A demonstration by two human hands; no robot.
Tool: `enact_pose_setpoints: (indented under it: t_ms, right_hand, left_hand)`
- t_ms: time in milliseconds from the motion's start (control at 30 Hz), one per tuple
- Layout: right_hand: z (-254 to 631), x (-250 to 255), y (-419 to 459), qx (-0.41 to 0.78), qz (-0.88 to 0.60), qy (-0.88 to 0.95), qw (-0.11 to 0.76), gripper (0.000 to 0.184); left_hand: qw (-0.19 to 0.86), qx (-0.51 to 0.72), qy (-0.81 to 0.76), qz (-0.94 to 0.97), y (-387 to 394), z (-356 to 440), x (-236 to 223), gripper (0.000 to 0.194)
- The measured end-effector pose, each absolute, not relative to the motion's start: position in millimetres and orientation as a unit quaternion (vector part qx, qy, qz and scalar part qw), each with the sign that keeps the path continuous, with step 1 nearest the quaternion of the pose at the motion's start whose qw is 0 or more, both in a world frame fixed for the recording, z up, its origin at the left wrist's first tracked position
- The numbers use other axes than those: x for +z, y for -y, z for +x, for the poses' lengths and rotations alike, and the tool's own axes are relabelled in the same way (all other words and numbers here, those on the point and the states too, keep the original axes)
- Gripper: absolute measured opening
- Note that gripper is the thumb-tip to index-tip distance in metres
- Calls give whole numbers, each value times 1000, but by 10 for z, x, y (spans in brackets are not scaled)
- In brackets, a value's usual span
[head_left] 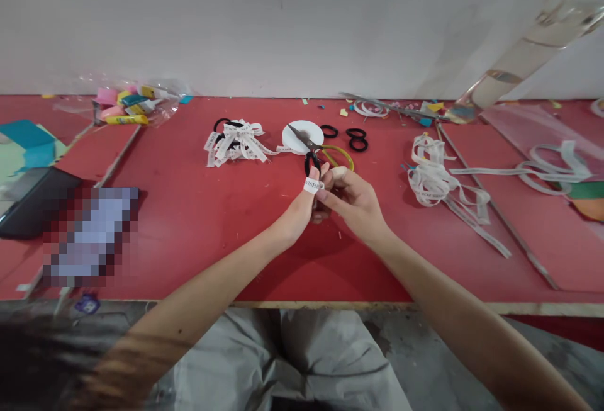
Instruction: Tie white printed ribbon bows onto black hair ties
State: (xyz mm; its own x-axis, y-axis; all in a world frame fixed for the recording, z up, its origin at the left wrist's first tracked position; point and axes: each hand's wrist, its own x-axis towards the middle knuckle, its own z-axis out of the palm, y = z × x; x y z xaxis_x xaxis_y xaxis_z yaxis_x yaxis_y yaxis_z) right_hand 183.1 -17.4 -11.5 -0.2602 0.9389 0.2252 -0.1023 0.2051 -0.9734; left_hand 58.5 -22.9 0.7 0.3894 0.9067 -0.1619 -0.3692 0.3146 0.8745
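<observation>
My left hand holds a black hair tie, its loop standing up past the fingers. A white printed ribbon crosses the left thumb. My right hand meets it there, thumb and fingers pinched at the ribbon's end; some fingers are hidden. Just beyond the hands, scissors with yellow handles lie with their blades over a white ribbon roll. Two groups of black hair ties rest right of the roll. To the left sits a pile of hair ties with ribbon bows.
Loose white ribbon lies tangled at the right, near a tilted clear bottle. A plastic bag of glue tubes is at the back left. A black case and a blurred phone-like object lie on the left.
</observation>
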Motion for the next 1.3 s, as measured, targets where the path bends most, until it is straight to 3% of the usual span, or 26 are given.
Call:
enact_pose_setpoints:
  t_ms: [233,533,700,900,1067,1300]
  right_hand:
    - [1820,-155,176,557,-335,542,533,19]
    - [1819,-114,193,368,-313,617,620,14]
    - [1814,-106,214,339,-300,618,643,12]
    - [1856,-74,206,379,-269,664,585,9]
    - [1900,-118,176,406,-323,634,573,17]
    - [1945,-144,120,260,-307,739,541,4]
  left_hand:
    - [733,432,-337,403,232,561,21,56]
    - [717,439,-329,429,184,549,4,65]
    - [672,438,-321,503,150,512,-58,62]
    - [674,447,-320,494,127,451,-112,53]
    - [692,428,-284,506,116,454,-123,50]
    - [710,393,-262,523,123,464,-132,48]
